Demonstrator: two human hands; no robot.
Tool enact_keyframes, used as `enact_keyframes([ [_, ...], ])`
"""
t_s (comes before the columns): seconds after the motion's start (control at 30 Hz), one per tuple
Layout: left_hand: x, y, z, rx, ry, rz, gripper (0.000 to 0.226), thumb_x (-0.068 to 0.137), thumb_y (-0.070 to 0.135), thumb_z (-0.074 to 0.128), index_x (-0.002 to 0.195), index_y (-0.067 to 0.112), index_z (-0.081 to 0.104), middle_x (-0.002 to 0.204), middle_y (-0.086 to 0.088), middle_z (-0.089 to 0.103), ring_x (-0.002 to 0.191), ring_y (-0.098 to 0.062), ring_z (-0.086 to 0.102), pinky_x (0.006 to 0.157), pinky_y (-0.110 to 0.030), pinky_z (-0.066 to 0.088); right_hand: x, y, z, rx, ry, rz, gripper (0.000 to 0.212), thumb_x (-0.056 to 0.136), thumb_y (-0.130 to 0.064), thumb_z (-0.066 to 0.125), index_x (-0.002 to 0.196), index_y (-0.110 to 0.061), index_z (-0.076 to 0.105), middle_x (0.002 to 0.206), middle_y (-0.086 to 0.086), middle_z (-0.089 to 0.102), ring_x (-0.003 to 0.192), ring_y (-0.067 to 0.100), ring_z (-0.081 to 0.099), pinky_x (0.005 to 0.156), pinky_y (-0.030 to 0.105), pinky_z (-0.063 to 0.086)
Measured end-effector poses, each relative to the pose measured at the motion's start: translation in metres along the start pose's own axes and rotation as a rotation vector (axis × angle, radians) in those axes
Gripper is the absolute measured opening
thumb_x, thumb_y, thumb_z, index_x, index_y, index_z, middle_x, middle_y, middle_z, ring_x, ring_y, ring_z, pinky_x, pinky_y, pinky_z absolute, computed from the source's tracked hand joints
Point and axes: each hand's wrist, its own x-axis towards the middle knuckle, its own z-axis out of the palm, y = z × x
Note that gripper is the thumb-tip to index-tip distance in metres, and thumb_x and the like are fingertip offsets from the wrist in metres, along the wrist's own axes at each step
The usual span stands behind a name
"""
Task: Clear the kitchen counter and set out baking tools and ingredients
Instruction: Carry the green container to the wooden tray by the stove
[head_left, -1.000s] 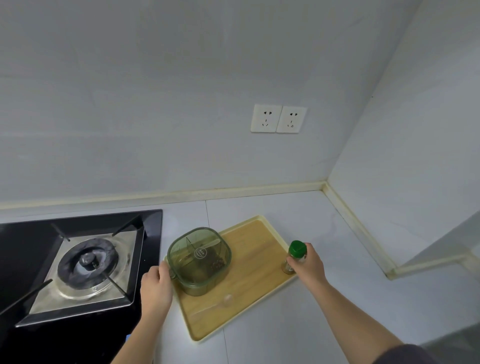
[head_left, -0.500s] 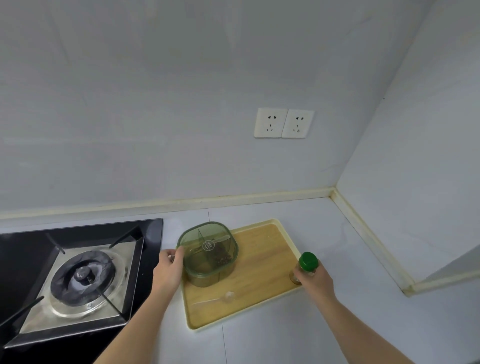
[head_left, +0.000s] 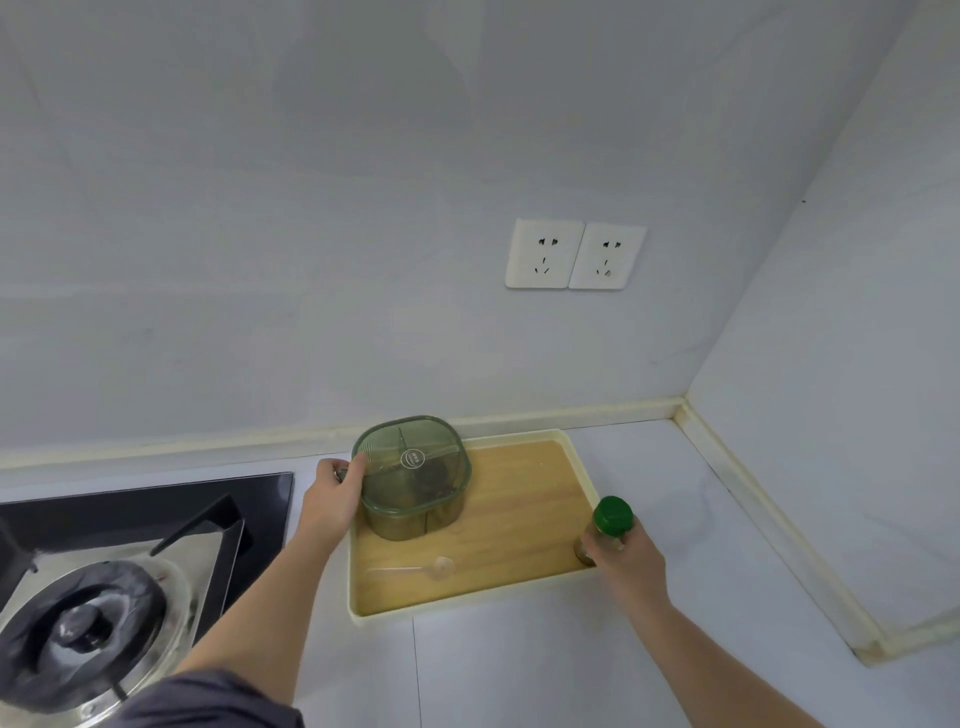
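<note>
- Wood-bottomed tray (head_left: 519, 504) with a cream rim sits on the pale desk (head_left: 519, 670), pushed back near the wall (head_left: 311, 260) in the corner.
- Green see-through box (head_left: 415, 480) with a lid stands on the tray's back left part. You can see dividers inside and some brownish stuff, but I can't tell what it is.
- Left hand (head_left: 332, 501) is clamped on the box's left side, with fingers curled at the lid edge and thumb on the near side.
- Right hand (head_left: 631, 564) is wrapped round a small clear bottle (head_left: 613, 519) with a green cap, upright, right at the tray's front right corner. Honestly can't tell if its base is on the tray, on the rim or lifted a bit, because the fingers hide it.
- Both hands are well apart, one at each side of the tray.
- Clear plastic spoon (head_left: 415, 569) lies flat on the wood in front of the box, handle pointing left, and nothing touches it.
- Black glass stove (head_left: 249, 514) with a steel burner plate is just beside the tray on the left, and the left forearm crosses its corner.
- Two white sockets (head_left: 574, 254) sit side by side on the wall above the tray.
- Cream sealing strip (head_left: 753, 499) runs along where the desk meets the walls.
- Dark sleeve (head_left: 218, 701) shows at the bottom edge.
</note>
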Motion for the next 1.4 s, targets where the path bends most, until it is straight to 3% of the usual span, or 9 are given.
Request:
enact_keyframes([
  [0.57,0.034,0.005,0.005,0.054,-0.030,0.028,0.039,0.095,0.048,0.045,0.116,0.015,0.048,0.110,-0.004,0.053,0.101,-0.023,0.047,0.085,-0.031,0.032,0.026,-0.010,0.012,-0.081,0.025,0.015,0.027,0.083,-0.023,0.069,0.106,-0.016,0.055,0.089,-0.002,0.060,0.084,0.018,0.055,0.070,0.028,0.038],
  [0.8,0.045,-0.001,-0.012,0.077,-0.060,0.005,0.040,0.091,0.053,0.049,0.110,0.019,0.049,0.113,-0.007,0.058,0.103,-0.026,0.054,0.090,-0.041,0.044,0.019,-0.015,0.018,-0.062,0.017,0.005,0.024,0.083,-0.020,0.069,0.103,-0.014,0.056,0.085,-0.001,0.060,0.082,0.018,0.056,0.070,0.028,0.039],
  [0.9,0.047,-0.001,-0.021,0.090,-0.048,0.000,0.041,0.089,0.053,0.052,0.108,0.017,0.050,0.112,-0.007,0.060,0.097,-0.026,0.057,0.083,-0.040,0.047,0.016,-0.016,0.024,-0.065,0.007,0.004,0.022,0.083,-0.019,0.068,0.101,-0.014,0.056,0.082,-0.001,0.060,0.077,0.016,0.054,0.064,0.027,0.038],
  [1.0,0.044,0.007,-0.027,0.124,-0.029,0.060,0.039,0.091,0.044,0.055,0.113,0.013,0.050,0.118,-0.008,0.060,0.093,-0.027,0.060,0.068,-0.031,0.048,0.017,-0.017,0.022,-0.035,0.002,0.025,0.021,0.083,-0.020,0.068,0.101,-0.015,0.057,0.084,-0.001,0.060,0.081,0.018,0.055,0.070,0.028,0.039],
  [1.1,0.037,0.021,-0.028,0.314,0.054,0.367,0.047,0.091,0.039,0.057,0.128,0.010,0.049,0.130,-0.006,0.053,0.117,-0.024,0.052,0.094,-0.036,0.044,0.017,-0.017,0.018,-0.041,-0.016,0.022,0.021,0.082,-0.020,0.069,0.099,-0.015,0.058,0.086,0.000,0.061,0.084,0.019,0.056,0.072,0.028,0.040],
  [1.23,0.012,0.044,-0.006,0.829,-0.139,0.865,0.073,0.076,0.066,0.048,0.137,0.027,0.043,0.146,-0.003,0.038,0.136,-0.024,0.033,0.112,-0.047,0.027,0.015,-0.021,0.017,-0.072,-0.007,-0.021,0.017,0.081,-0.018,0.069,0.093,-0.011,0.060,0.085,0.007,0.064,0.076,0.017,0.057,0.061,0.026,0.041],
  [1.3,0.003,0.052,0.020,1.111,-0.286,0.953,0.075,0.077,0.065,0.049,0.143,0.035,0.031,0.157,-0.003,0.018,0.145,-0.027,0.013,0.114,-0.057,0.016,0.014,-0.021,0.017,-0.087,-0.008,-0.030,0.016,0.081,-0.017,0.068,0.091,-0.009,0.059,0.084,0.009,0.065,0.074,0.017,0.056,0.060,0.022,0.041],
  [1.4,-0.002,0.060,0.050,1.470,-0.395,0.959,0.069,0.087,0.046,0.056,0.146,0.036,0.022,0.160,-0.004,-0.004,0.147,-0.032,-0.005,0.111,-0.067,0.011,0.012,-0.019,0.012,-0.074,0.002,-0.013,0.014,0.080,-0.014,0.067,0.088,-0.008,0.057,0.078,0.008,0.062,0.069,0.017,0.054,0.059,0.022,0.041],
])
